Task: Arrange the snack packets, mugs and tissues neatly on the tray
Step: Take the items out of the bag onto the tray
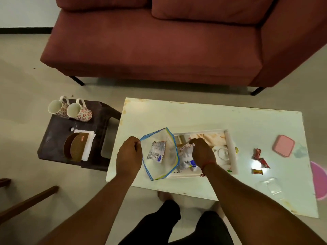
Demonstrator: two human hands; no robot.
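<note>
My left hand (129,154) pinches the left rim of a clear zip bag (160,167) with a blue edge, holding its mouth wide. One white snack packet (157,151) lies inside the bag. My right hand (202,152) grips another white snack packet (184,157) over the left end of the printed white tray (231,152) on the table. Two floral mugs (69,108) stand on the dark side table to the left, with a stack of white tissues (88,145) beside two brown coasters.
On the white table (203,117), right of the tray, lie red candy wrappers (261,159), a pink lidded box (283,145) and a clear container (271,187). A red sofa (150,41) stands behind. My legs are under the table's near edge.
</note>
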